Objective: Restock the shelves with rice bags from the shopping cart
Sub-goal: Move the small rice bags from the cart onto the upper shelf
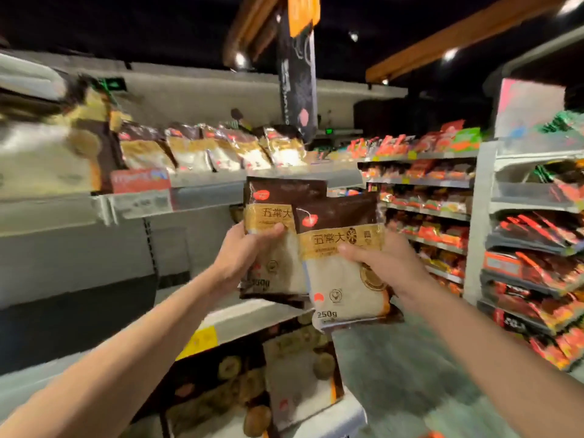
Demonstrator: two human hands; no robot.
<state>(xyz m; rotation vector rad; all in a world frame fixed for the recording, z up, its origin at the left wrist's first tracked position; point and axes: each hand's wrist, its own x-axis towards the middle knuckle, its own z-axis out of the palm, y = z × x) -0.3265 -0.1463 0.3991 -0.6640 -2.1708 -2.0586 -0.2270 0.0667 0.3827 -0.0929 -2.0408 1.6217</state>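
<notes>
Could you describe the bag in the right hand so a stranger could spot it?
Find the shelf lined with rice bags; two bags are held up below it. The right hand grips the nearer bag, which overlaps the left bag and shows 250g.

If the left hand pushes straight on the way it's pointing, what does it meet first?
Most likely the front edge of the upper shelf, directly above the rice bag that the left hand holds; the bag's top would touch first. The shelved rice bags stand behind it. Depth is unclear.
</notes>
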